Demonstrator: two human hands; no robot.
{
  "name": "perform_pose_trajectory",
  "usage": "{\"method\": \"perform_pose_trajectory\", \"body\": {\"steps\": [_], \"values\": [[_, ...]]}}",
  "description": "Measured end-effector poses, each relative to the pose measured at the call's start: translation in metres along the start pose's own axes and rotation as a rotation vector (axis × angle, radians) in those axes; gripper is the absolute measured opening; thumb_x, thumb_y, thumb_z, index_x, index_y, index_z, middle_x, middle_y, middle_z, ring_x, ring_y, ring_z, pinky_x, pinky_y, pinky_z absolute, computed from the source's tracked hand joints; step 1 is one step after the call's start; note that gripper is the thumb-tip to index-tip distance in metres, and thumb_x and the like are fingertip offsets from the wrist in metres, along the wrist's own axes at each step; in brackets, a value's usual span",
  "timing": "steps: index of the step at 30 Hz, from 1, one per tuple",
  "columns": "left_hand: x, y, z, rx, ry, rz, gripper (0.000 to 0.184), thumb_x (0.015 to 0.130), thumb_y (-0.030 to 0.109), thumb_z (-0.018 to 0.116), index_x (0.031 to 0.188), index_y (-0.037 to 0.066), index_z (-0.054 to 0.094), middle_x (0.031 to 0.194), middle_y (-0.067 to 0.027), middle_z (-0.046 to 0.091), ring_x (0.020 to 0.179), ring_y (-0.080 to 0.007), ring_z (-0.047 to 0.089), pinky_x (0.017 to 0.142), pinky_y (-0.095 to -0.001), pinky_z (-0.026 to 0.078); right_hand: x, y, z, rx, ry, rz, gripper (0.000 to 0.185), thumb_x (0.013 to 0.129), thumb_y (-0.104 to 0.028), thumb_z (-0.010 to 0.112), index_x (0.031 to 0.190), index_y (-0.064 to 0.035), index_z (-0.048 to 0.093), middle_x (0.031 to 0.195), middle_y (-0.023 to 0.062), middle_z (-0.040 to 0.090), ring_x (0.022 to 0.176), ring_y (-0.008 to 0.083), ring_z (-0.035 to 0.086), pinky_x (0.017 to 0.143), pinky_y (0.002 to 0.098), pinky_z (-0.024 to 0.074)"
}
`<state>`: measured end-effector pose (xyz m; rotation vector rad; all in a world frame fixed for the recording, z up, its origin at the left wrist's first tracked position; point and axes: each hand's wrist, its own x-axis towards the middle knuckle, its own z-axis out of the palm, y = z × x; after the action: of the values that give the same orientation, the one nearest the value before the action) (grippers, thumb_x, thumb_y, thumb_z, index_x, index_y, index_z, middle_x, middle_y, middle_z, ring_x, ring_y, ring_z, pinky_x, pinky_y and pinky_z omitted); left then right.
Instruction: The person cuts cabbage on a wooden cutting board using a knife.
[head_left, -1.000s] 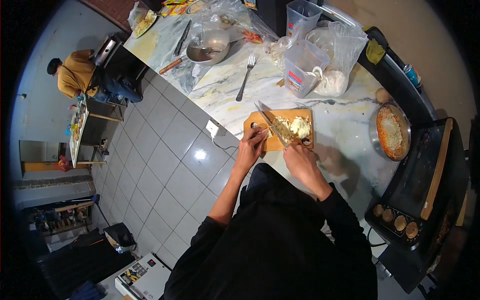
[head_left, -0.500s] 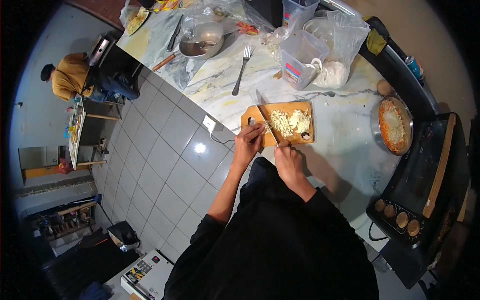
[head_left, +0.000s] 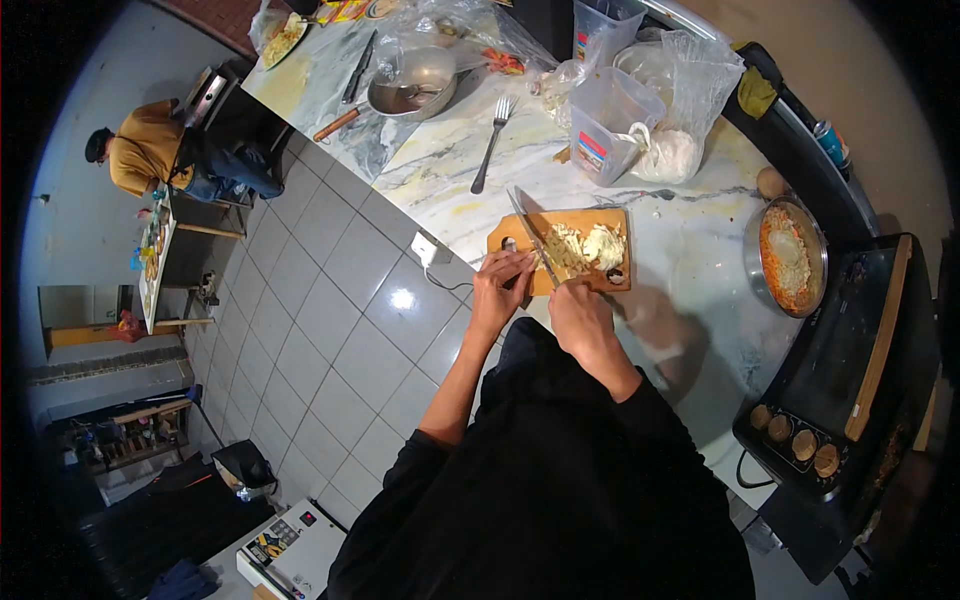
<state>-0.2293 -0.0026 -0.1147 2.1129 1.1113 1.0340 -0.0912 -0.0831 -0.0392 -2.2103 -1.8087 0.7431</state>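
Note:
A wooden cutting board point(head_left: 564, 222) lies at the edge of the marble counter. My right hand point(head_left: 582, 318) is closed round the handle of a knife point(head_left: 533, 231), whose blade points up and left across the board. My left hand point(head_left: 502, 288) rests at the board's left end, its fingers pressed together close to the blade; what they pinch is too small to name. Chopped pale pieces point(head_left: 567, 249) lie right of the blade, beside a white mound point(head_left: 604, 246). A fork point(head_left: 491, 146) lies beyond the board.
Right of the board stand a metal bowl point(head_left: 762, 262) of orange and pale shreds and a black oven point(head_left: 845, 340). Behind are a saucepan point(head_left: 412, 92), a clear plastic container point(head_left: 606, 120) and plastic bags point(head_left: 703, 85). Another person point(head_left: 150, 150) stands at the far left.
The knife has shifted left from the chopped pieces towards my left fingers since the first frame. My right hand has moved left with it; my left hand has stayed near the board's left end.

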Motion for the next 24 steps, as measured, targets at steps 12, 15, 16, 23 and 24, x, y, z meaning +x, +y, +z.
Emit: {"method": "perform_pose_trajectory", "body": {"steps": [12,15,16,23,24], "values": [[0.000,0.001,-0.004,0.019,-0.040,0.049,0.028,0.076,-0.003,0.071,0.103,0.004,0.076,0.104,-0.0117,0.073,0.095,-0.0298,0.066,0.087,-0.0371,0.052,-0.004,0.019,0.052,-0.159,0.210,-0.027,0.026,0.097,-0.023,0.055,0.089,0.0020,0.056,0.073,0.0186,0.068,0.071,0.0347,0.071,0.064,0.0459,0.0575],[0.001,0.005,-0.010,0.035,-0.072,0.067,0.029,0.077,-0.003,0.071,0.104,0.005,0.075,0.105,-0.0110,0.072,0.094,-0.0296,0.066,0.086,-0.0368,0.053,-0.005,0.025,0.033,-0.123,0.136,-0.022,0.027,0.096,-0.022,0.055,0.090,0.0040,0.058,0.075,0.0207,0.068,0.074,0.0383,0.070,0.067,0.0473,0.0570],[0.001,0.007,-0.011,0.029,-0.084,0.053,0.031,0.078,-0.003,0.071,0.106,0.007,0.075,0.105,-0.0104,0.072,0.093,-0.0293,0.067,0.086,-0.0371,0.053,-0.004,0.025,0.025,-0.085,0.085,-0.002,0.028,0.096,-0.022,0.055,0.090,0.0049,0.060,0.076,0.0223,0.068,0.076,0.0402,0.069,0.069,0.0483,0.0566],[-0.005,0.000,-0.002,0.021,-0.037,0.018,0.027,0.080,-0.001,0.072,0.106,0.005,0.075,0.104,-0.0114,0.071,0.093,-0.0299,0.066,0.082,-0.0367,0.054,0.009,0.009,-0.006,0.033,-0.039,-0.056,0.008,0.079,-0.001,0.062,0.081,-0.0006,0.071,0.080,0.0210,0.069,0.079,0.0398,0.071,0.068,0.0464,0.0580],[-0.006,0.000,-0.002,0.015,-0.032,0.011,0.027,0.080,-0.002,0.072,0.106,0.005,0.075,0.104,-0.0114,0.071,0.092,-0.0294,0.066,0.082,-0.0363,0.054,0.008,0.007,-0.002,0.033,-0.046,-0.057,0.008,0.079,-0.001,0.062,0.081,-0.0006,0.071,0.080,0.0210,0.069,0.079,0.0398,0.071,0.068,0.0464,0.0580]]}}
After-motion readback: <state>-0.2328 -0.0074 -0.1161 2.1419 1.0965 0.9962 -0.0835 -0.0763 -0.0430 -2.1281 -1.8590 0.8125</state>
